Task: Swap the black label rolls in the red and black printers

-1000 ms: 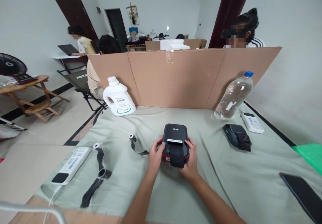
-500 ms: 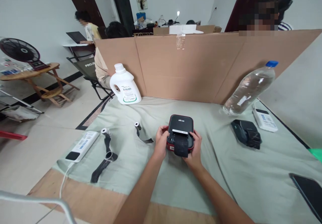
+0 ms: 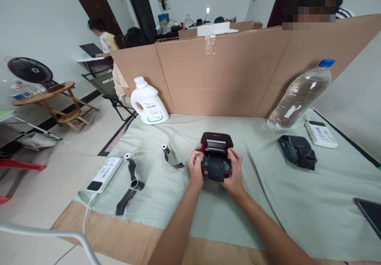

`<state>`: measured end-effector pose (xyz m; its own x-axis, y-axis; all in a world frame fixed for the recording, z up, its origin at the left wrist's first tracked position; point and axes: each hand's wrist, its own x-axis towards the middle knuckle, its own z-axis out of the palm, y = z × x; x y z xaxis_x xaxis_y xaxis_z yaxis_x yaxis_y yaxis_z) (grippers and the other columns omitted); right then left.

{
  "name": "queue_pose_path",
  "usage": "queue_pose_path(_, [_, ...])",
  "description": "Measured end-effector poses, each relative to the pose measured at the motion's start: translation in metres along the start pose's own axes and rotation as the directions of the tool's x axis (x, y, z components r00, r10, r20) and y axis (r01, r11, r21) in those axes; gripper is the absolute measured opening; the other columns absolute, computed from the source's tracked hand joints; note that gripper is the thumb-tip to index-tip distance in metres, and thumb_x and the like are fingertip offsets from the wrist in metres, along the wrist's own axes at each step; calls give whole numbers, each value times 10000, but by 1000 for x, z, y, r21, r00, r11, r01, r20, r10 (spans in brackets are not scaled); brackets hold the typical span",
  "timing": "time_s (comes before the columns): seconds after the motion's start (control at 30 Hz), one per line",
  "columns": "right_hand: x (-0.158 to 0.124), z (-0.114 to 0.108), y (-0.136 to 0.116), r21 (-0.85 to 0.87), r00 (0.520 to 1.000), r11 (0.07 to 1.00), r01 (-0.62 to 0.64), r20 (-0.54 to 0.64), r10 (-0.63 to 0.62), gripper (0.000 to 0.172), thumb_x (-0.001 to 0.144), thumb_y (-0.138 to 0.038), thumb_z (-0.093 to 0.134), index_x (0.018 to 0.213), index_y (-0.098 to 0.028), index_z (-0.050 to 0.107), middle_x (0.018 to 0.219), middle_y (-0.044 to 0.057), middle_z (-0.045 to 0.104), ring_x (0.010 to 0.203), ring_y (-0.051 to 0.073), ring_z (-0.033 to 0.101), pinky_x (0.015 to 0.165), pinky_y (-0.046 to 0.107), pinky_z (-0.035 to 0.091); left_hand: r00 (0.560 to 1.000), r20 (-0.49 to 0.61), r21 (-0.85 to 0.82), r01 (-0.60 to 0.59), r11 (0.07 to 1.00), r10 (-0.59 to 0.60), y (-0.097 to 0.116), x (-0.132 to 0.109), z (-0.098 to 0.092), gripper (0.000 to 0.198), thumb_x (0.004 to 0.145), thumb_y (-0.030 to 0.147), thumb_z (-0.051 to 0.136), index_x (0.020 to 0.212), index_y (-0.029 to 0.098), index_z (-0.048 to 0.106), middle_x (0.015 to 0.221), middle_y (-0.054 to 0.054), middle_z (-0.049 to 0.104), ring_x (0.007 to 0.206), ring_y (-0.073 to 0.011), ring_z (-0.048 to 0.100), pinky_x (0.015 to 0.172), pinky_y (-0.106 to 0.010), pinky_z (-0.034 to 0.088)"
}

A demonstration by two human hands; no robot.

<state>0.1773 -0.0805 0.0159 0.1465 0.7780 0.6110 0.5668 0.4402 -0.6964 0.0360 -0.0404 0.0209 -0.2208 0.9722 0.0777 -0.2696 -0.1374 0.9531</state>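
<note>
The small printer [image 3: 216, 150] looks light and stiff to me; its low sides are good for holding, but the raised lid [image 3: 217, 138] and the black strip [image 3: 216, 169] may be delicate. The left hand [image 3: 196, 170] and the right hand [image 3: 235, 171] clasp these sides, in front of the cardboard [image 3: 223, 78].

Pale green cloth [image 3: 226, 221] over wooden tabletop [image 3: 119, 233], bare along lower edge. On cloth, left: white plastic jug [image 3: 150, 105], white rectangular unit [image 3: 104, 174], black curling strips [image 3: 124, 201]; right: clear blue-capped bottle [image 3: 300, 94], rounded black device [image 3: 297, 150], second white unit [image 3: 321, 134], black phone [image 3: 370, 215]. Centre: black-and-red boxy printer [image 3: 216, 145], contact with cloth unclear.
</note>
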Motion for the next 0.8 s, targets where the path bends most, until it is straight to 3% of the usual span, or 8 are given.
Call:
queue_pose_path(0.2, [1,-2,-6,-4,995,997,-80,59,80,733,750,-383,691,1413,-203,437,1412,174,384,1349,341,448,1092,529,434,997,-64,50,-45,998,48,0,-5,5,127,841,318,527,809,210,585,1128,-36,598,1069,-197,567,964,-286,445])
queue_pose_path(0.33, [6,-13,-2,26,999,1000,-4,42,3,649,780,-388,663,1366,-178,477,1385,181,445,1310,335,485,1052,509,462,990,-83,83,-109,991,116,1,-8,6,183,876,362,518,810,211,599,1087,-51,594,1088,-220,559,1003,-319,431])
queue_pose_path(0.47, [35,-44,3,90,999,996,0,-52,5,310,937,-379,463,1139,-184,593,1062,111,653,1014,255,632,914,422,514,979,-54,109,-191,976,197,-2,-9,3,238,919,379,485,875,209,644,1076,-69,585,1124,-241,546,1039,-347,400])
queue_pose_path(0.57, [71,-56,-3,-38,986,988,-153,64,155,256,974,-338,445,963,-191,653,868,60,691,812,200,640,799,335,511,974,-34,123,-218,968,223,-6,-8,0,244,930,368,464,891,209,646,1073,-68,571,1108,-237,544,1019,-345,402])
queue_pose_path(0.63, [94,-50,-12,-204,929,967,-153,304,211,254,966,-292,468,977,-193,702,904,54,725,805,185,649,770,299,496,972,-29,132,-228,965,234,-7,-8,0,240,935,353,452,892,210,640,1073,-67,563,1118,-234,537,1016,-338,400])
queue_pose_path(0.67, [104,-44,-17,-296,874,951,-94,432,221,260,959,-258,477,1008,-201,726,957,58,738,841,186,659,775,289,487,972,-26,138,-228,964,234,-8,-8,-1,240,936,349,447,897,211,640,1078,-67,560,1124,-234,534,1016,-335,400])
queue_pose_path(0.73, [120,-28,-29,-436,740,894,103,634,224,306,938,-171,480,1052,-224,759,1046,73,744,946,203,669,804,286,470,974,-25,149,-220,964,226,-9,-8,-1,246,938,355,441,906,213,639,1088,-68,559,1126,-236,534,1013,-333,404])
queue_pose_path(0.8, [131,-12,-39,-507,621,812,289,745,244,345,906,-101,490,1060,-221,774,1067,101,745,1014,231,668,831,300,457,977,-25,159,-207,965,214,-10,-8,-1,258,937,372,439,909,214,641,1099,-70,559,1123,-241,538,1009,-335,411])
